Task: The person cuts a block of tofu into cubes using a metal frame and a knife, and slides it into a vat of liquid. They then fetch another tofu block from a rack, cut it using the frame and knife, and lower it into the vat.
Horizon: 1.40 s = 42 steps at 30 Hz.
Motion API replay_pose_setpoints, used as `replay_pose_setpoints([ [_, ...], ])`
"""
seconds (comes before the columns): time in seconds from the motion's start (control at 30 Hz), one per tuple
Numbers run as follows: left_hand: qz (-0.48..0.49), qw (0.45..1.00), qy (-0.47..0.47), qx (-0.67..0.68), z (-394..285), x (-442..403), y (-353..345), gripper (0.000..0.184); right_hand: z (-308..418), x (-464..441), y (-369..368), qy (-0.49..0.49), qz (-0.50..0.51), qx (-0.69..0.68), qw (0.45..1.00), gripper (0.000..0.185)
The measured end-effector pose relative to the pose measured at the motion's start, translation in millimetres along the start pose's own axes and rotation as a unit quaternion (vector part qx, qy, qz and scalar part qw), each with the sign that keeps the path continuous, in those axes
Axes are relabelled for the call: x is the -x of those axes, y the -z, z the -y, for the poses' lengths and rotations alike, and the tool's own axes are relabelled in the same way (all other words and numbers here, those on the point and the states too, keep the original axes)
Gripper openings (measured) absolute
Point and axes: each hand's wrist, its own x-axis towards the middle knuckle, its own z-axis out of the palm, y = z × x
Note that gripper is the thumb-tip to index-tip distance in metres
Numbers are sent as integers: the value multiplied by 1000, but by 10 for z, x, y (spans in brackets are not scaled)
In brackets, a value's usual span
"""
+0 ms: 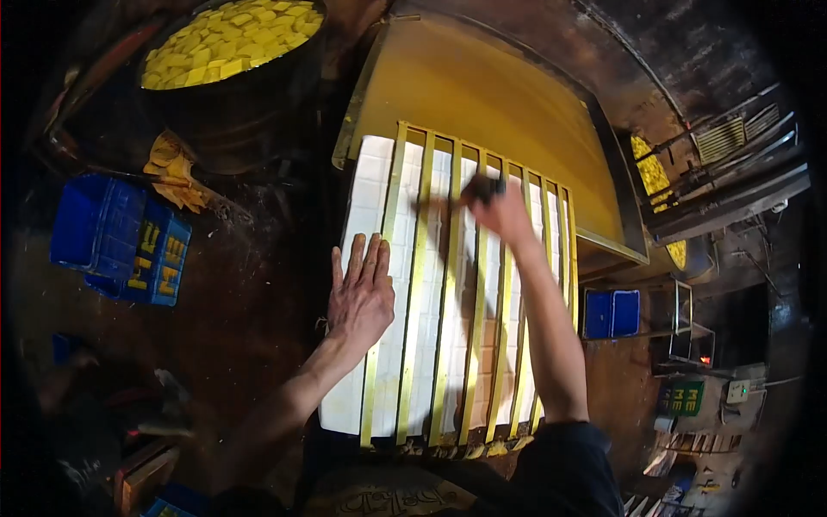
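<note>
At the left of the frame, blue crates [96, 211] stood close together on the floor, well out of the way, I supposed, to leave standing room. Toward the upper left, a yellowish cloth [175, 175] hung against a dark vat [228, 121] whose top was crowded with yellow blocks [228, 43]. In the middle, the person's left hand [360, 297] lay flat, fingers stretched and grasping nothing, over the outermost slat and the pale slab's edge; I took that for steadying, since light slats could easily slip. The slab [427, 327] itself filled the centre of the frame, scored into squares, with the rack [414, 284] laid lengthwise over it, its even bars perhaps serving as guides. Just above, the right hand [500, 211] was clenched about a dark tool [485, 186], too blurred for me to name, its shadow falling across the white; a closed fist like that suggested firm control. Behind, a tank [616, 172] of yellow liquid [500, 86] spread across the upper centre, near enough, I judged, to spare any carrying. At the right, a blue bin [612, 313] sat beside it, seemingly kept handy.
</note>
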Motion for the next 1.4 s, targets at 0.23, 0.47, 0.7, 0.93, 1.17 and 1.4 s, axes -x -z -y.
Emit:
replay_pose_setpoints([
  [0.23,-9,1000,3,-13,1,-5,3,56,2240,2064,804,-309,331,-289,843,11],
  [0.47,20,1000,12,10,-15,-20,101,56,1008,76,445,-152,-39,-186,970,11],
  [0.7,-16,1000,10,20,27,-14,-1,55,65,-976,-408,-76,-74,-10,994,7],
  [0.93,-24,999,10,23,19,-12,8,55,2035,1533,280,-161,163,-277,933,24],
  [1.17,-61,998,-7,20,16,-6,13,53,2416,1178,908,-280,111,-317,899,12],
  [1.4,-31,998,17,48,34,-3,-1,55,300,-1348,-611,-22,-113,-30,993,13],
])
